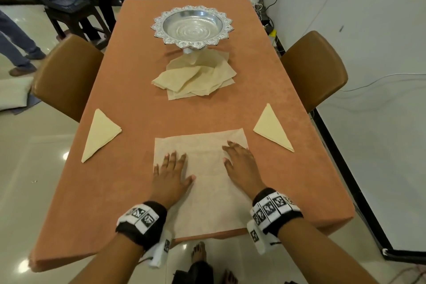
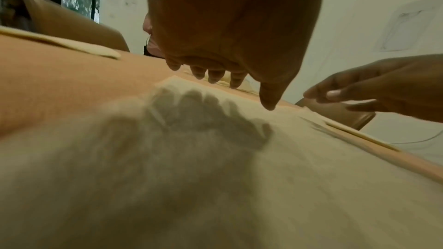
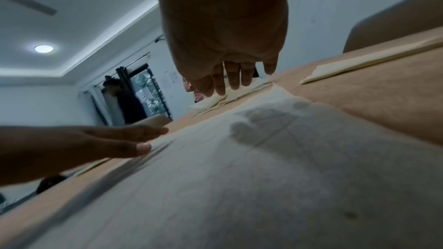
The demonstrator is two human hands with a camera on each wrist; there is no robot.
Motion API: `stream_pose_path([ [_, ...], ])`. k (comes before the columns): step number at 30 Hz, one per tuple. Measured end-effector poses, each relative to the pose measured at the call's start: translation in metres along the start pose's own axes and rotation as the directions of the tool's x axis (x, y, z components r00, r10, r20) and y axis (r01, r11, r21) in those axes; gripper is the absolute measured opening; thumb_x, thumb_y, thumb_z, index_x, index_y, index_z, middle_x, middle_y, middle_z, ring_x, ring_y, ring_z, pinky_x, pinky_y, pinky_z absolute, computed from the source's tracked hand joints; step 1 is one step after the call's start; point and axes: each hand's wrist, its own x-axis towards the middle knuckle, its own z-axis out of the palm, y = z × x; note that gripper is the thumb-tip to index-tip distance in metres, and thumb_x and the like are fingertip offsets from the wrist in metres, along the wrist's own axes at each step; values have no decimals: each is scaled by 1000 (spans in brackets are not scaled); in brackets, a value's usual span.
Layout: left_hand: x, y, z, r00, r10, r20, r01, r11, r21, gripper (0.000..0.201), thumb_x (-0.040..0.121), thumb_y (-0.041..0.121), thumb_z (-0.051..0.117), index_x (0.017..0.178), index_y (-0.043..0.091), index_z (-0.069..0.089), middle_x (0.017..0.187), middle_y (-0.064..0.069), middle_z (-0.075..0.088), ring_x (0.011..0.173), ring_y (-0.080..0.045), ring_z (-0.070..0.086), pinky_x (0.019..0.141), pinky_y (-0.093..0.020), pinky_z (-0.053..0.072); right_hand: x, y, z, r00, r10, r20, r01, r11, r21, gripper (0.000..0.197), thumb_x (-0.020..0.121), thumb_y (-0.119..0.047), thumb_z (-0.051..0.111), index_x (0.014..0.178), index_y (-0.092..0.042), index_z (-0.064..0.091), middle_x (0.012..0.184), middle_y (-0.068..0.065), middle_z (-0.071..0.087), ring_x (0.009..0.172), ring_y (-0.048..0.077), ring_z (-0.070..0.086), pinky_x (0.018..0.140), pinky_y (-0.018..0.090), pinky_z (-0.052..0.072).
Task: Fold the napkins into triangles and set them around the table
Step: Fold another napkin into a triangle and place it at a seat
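Observation:
A pale unfolded napkin (image 1: 207, 182) lies spread flat on the orange tablecloth at the near edge. My left hand (image 1: 171, 172) is over its left part with fingers straight. My right hand (image 1: 239, 163) is over its right part, fingers also straight. Both wrist views show the palms hovering just above the cloth with shadows beneath: left hand (image 2: 215, 60), right hand (image 3: 230, 75). A folded triangle napkin (image 1: 100, 134) lies at the left place and another triangle (image 1: 273, 129) at the right. A loose pile of napkins (image 1: 196, 78) sits mid-table.
A silver pedestal bowl (image 1: 159, 27) stands behind the pile. Brown chairs flank the table at left (image 1: 64, 76) and right (image 1: 313, 69). A dark stool with a basket (image 1: 66, 4) and people's legs are at the far left. Cables run along the right wall.

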Motion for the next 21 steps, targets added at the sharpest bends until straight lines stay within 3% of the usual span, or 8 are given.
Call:
stream_pose_path([
  [2,-11,11,16,1000,-1,-10,1,998,-56,78,86,70,13,152,32,-4,159,-2,-14,147,-21,-11,116,-47,-3,9,12,-6,992,85,-96,-73,990,123,43,96,-13,46,139,-15,44,148,3,39,136,19,35,114,34,21],
  [4,-14,14,29,1000,-19,-12,18,998,-55,80,81,73,0,151,35,-8,156,1,-21,144,-18,-19,116,-46,-7,32,32,-12,978,194,-83,-163,945,283,49,93,-3,45,142,-9,39,148,8,39,136,23,35,113,32,26],
  [7,-9,7,35,999,-26,-25,25,999,-37,78,80,74,-4,150,38,-13,155,4,-27,141,-14,-26,115,-45,-12,67,49,-16,954,245,174,-300,731,613,64,91,5,42,149,-13,21,154,3,25,142,19,24,116,36,24],
  [9,-6,2,34,1000,-11,-20,11,1000,-29,79,80,74,-4,149,39,-14,155,5,-27,141,-13,-27,115,-44,-13,84,54,-14,930,244,274,-367,640,675,71,89,5,50,149,-16,18,153,4,26,141,21,27,114,40,29],
  [11,-4,1,33,1000,-2,-8,2,1000,-28,79,78,75,-6,148,40,-16,154,6,-29,139,-12,-29,114,-44,-15,95,59,-10,917,263,299,-398,630,667,69,84,4,62,143,-14,31,146,9,38,133,27,39,108,46,37],
  [15,-3,0,33,1000,0,18,1,999,-35,82,74,79,-12,146,41,-20,153,5,-31,138,-13,-31,111,-44,-17,106,69,-5,876,319,361,-482,589,649,27,77,5,70,98,-9,63,107,15,66,106,39,61,93,53,49],
  [17,-2,0,33,1000,-1,20,2,999,-43,82,75,79,-10,147,41,-19,153,5,-31,138,-13,-31,111,-45,-18,106,72,-7,870,354,343,-492,604,626,16,76,-3,74,91,-8,69,98,16,70,93,34,66,87,52,52],
  [21,-3,0,33,1000,-9,21,10,1000,-26,79,77,77,-7,146,41,-21,153,5,-31,138,-14,-31,112,-46,-17,101,64,-28,891,449,64,-444,837,320,2,83,-12,67,82,-12,69,91,11,70,86,27,63,73,30,48],
])
